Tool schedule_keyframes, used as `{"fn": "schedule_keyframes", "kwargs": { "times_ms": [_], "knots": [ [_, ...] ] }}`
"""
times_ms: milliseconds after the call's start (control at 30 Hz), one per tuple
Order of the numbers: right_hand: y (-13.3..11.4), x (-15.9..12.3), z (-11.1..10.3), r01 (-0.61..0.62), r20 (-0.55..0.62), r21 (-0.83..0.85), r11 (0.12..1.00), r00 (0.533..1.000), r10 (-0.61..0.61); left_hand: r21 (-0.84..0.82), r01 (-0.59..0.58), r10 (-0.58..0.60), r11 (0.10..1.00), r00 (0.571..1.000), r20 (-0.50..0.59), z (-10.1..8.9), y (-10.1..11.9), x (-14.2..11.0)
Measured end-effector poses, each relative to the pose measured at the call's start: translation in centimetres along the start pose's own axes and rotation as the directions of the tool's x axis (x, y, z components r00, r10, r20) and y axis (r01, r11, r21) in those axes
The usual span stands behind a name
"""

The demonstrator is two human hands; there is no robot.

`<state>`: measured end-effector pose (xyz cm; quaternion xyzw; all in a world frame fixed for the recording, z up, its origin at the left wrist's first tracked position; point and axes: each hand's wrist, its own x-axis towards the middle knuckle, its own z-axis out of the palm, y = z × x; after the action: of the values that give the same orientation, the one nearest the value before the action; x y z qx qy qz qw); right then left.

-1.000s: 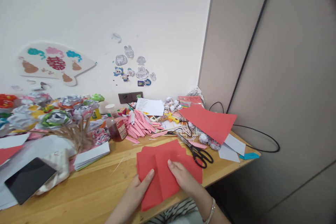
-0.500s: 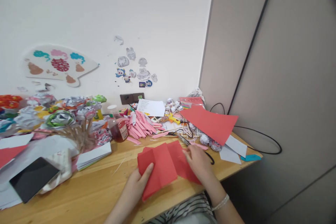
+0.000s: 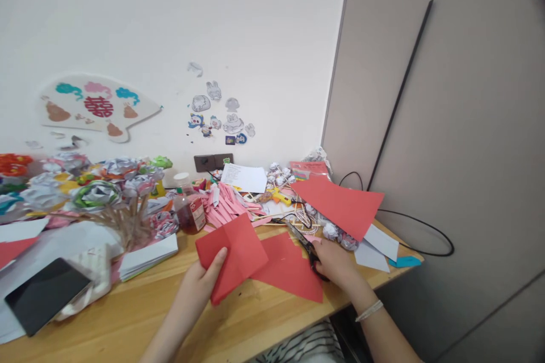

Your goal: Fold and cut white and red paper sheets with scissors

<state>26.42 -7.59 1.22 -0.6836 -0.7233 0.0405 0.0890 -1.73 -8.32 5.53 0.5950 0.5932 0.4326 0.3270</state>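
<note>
My left hand (image 3: 203, 279) is closed on a folded stack of red paper (image 3: 236, 258), thumb on top and the other fingers hidden beneath. A flat piece of red paper (image 3: 292, 269) lies on the wooden table, partly under the held stack's right edge. My right hand (image 3: 336, 264), with a white bracelet on its wrist, is closed around the black handles of a pair of scissors (image 3: 307, 245). The blades point away toward the clutter at the back. Part of the handles is covered by the fingers.
A large red sheet (image 3: 340, 204) lies over crumpled paper balls at the right. Behind are pink paper strips (image 3: 225, 204), a bottle (image 3: 189, 210) and a yellow glue gun (image 3: 281, 197). Paper flowers (image 3: 97, 193), white paper (image 3: 149, 255) and a black tablet-like slab (image 3: 47, 295) occupy the left.
My left hand has moved left and slightly up with the folded red paper. My right hand has left the flat red piece and closed on the scissors.
</note>
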Motion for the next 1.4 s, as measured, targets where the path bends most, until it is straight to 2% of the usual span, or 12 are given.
{"fn": "schedule_keyframes", "kwargs": {
  "times_ms": [100,233,333,433,533,600,667,767,867,1067,1200,1400],
  "knots": [
    [-0.2,0.2,0.1,0.011,0.0,0.017,1.0,1.0,-0.011,-0.022,0.011,-0.011,1.0,1.0,-0.018,-0.8,0.5,0.5],
    [1.4,-0.1,1.5,-0.027,-0.113,0.097,0.995,0.993,0.038,-0.015,-0.02,0.018,1.0,0.996,-0.088,-2.0,1.5,1.0],
    [2.2,-0.9,2.0,0.01,-0.19,0.173,0.985,0.982,0.023,0.028,-0.088,0.091,0.996,0.979,-0.181,-2.6,2.2,1.3],
    [1.4,-2.3,1.1,0.09,-0.234,0.316,0.945,0.972,-0.014,0.065,-0.125,0.137,0.99,0.963,-0.231,-2.9,2.6,1.5],
    [-0.8,-3.8,-0.1,0.177,-0.156,0.537,0.825,0.982,-0.109,0.096,-0.144,0.164,0.985,0.954,-0.25,-3.0,2.9,1.4],
    [-2.5,-4.7,-0.4,0.158,-0.043,0.687,0.709,0.983,-0.177,0.108,-0.154,0.177,0.982,0.952,-0.251,-3.1,3.3,1.2],
    [-4.0,-5.3,-0.2,0.136,0.037,0.809,0.571,0.959,-0.28,0.106,-0.158,0.179,0.982,0.954,-0.241,-3.2,3.8,0.9],
    [-5.8,-5.6,0.4,0.19,-0.003,0.914,0.358,0.887,-0.463,0.101,-0.152,0.171,0.983,0.962,-0.212,-3.3,4.6,0.4],
    [-7.1,-5.5,0.3,0.243,-0.062,0.936,0.253,0.825,-0.562,0.094,-0.163,0.179,0.982,0.963,-0.201,-3.1,5.2,0.0],
    [-8.5,-4.9,-1.1,0.288,-0.085,0.935,0.206,0.748,-0.658,0.078,-0.175,0.182,0.981,0.979,-0.094,-2.1,5.5,-0.5],
    [-8.9,-4.7,-1.4,0.288,-0.077,0.933,0.214,0.743,-0.665,0.117,-0.179,0.187,0.977,0.981,-0.054,-1.6,5.5,-0.7],
    [-9.0,-4.5,-1.2,0.277,-0.061,0.934,0.226,0.748,-0.661,0.129,-0.18,0.19,0.975,0.979,-0.078,-1.3,5.5,-0.9]
  ]
}}
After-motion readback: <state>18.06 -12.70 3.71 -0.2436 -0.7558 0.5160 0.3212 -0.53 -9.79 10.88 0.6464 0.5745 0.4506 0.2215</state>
